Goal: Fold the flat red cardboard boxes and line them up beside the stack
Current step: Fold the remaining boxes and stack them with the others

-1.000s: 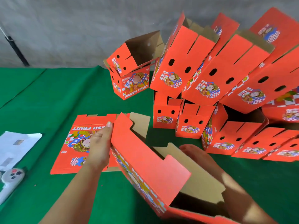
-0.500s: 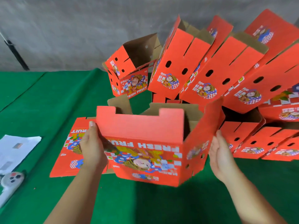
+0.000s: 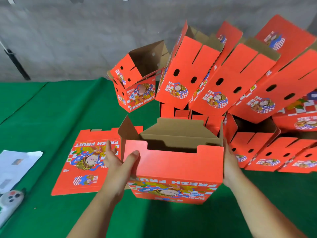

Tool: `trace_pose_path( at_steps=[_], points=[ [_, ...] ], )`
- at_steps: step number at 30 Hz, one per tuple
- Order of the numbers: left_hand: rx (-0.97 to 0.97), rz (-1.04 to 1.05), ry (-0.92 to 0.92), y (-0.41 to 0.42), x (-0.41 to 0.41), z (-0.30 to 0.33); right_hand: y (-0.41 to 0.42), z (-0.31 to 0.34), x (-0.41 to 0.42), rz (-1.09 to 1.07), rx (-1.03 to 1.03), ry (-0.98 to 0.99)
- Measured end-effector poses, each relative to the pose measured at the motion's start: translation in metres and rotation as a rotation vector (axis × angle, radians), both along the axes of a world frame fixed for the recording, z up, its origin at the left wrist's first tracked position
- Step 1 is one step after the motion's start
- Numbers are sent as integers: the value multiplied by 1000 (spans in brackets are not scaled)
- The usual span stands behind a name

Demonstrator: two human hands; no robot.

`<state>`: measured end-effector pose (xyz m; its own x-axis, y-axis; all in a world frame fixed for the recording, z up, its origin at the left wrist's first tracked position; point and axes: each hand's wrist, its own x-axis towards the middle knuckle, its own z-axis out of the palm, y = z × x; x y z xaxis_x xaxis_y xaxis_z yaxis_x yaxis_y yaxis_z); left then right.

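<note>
The box point(image 3: 173, 162) you are shaping is held up in front of you over the green cloth point(image 3: 51, 109), opened into a square tube with its top flaps standing and its printed front facing you upside down. Going from the left, the first risk is the flat box point(image 3: 85, 162) that lies on the cloth just beside your left hand point(image 3: 118, 162): if you swing the held box that way, I judge its lower corner could catch that sheet and drag it out of place. Next, the brown flap point(image 3: 127, 129) at the left corner stands loose, and a squeeze there could crease it or fold it the wrong way. Farther right, the pile of folded boxes point(image 3: 223, 79) leans over the row point(image 3: 267, 152) behind your work; a push forward with the box could topple it. Your left hand grips the left corner, thumb point(image 3: 133, 157) laid on the red front panel and fingers point(image 3: 109, 148) reaching round the side wall, so it pinches that corner. Your right hand point(image 3: 229, 162) lies flat against the right wall with fingers straight and pointing up, pressing inward, not curled round anything. With only 1 hand truly gripping, I judge the box could slip or skew if the right hand eases.
</note>
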<state>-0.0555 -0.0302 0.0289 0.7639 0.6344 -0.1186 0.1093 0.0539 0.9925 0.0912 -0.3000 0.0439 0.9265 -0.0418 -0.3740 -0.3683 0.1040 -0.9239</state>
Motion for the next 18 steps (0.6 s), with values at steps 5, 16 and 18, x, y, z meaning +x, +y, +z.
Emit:
trace_pose_path(
  at_steps=[5,16,18],
  points=[
    [90,-210,170,18,-2,18,-8,15,-13,344,71,165],
    [-284,-180,252,11,23,25,-26,14,-4,304,38,-145],
    [-186,-72,190,6,24,22,-27,8,-4,289,23,-203]
  ],
)
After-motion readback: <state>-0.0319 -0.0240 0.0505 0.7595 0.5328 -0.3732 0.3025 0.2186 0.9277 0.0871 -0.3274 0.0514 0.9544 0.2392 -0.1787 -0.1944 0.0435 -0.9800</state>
